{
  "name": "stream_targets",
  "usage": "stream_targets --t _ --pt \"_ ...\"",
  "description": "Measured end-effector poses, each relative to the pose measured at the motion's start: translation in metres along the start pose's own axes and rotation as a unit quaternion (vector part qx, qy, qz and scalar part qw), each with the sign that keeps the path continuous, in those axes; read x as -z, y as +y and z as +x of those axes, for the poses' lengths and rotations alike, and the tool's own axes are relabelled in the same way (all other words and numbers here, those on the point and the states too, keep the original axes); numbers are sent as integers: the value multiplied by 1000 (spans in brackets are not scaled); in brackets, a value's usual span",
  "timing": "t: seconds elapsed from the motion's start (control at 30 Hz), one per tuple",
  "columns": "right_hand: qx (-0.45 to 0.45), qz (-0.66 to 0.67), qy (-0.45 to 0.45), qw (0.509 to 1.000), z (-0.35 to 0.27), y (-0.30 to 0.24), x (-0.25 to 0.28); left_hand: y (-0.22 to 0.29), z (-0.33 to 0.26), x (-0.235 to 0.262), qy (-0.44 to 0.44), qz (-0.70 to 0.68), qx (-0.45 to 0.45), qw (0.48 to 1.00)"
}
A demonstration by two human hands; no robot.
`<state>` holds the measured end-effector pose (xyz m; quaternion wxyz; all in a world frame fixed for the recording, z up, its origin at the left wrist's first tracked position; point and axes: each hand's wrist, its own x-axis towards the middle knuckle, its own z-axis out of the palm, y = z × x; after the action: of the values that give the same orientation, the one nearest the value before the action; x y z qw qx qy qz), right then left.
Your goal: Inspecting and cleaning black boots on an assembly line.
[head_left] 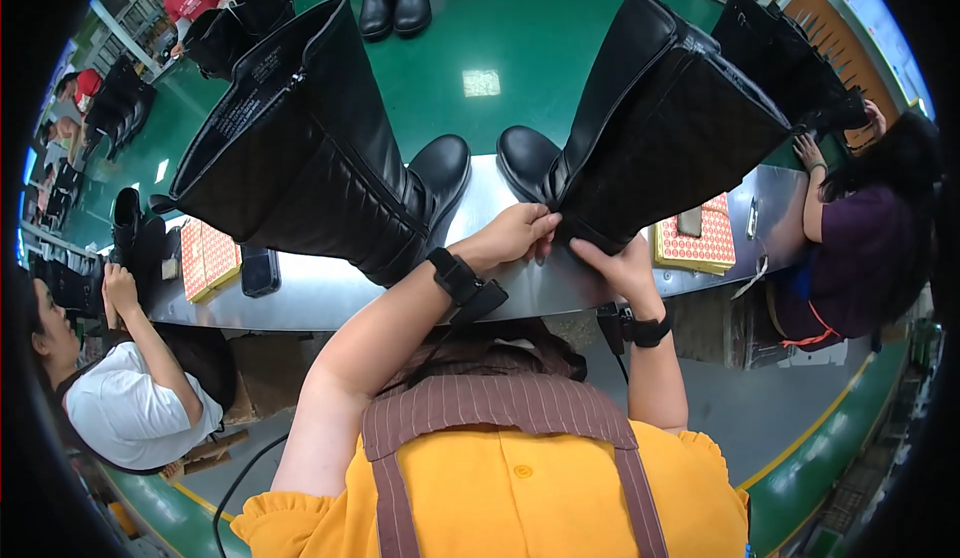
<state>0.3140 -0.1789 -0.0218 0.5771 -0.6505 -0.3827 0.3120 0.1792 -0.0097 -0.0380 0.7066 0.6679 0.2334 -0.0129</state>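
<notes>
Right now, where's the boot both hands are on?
In the head view, right of centre: the tall black boot lies on the metal ledge, with the left hand and right hand at its shaft, beside the red-dotted pad.

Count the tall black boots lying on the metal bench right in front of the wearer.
2: one tall black boot lies at left, untouched; the other boot lies at right, with left hand and right hand on its lower edge. More boots sit farther off.

Tall black quilted boot point(660, 118), tilted, on metal ledge point(320, 293)
</notes>
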Motion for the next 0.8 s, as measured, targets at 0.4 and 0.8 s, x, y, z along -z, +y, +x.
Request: stream_targets --t 0.4,0.8 --pt "9 -55 50 997 0 4 -9 171 -109 14 -40 -117 -264 957" --pt "-46 -55 -121 990 14 -26 12 60 -212 56 24 384 85 919"
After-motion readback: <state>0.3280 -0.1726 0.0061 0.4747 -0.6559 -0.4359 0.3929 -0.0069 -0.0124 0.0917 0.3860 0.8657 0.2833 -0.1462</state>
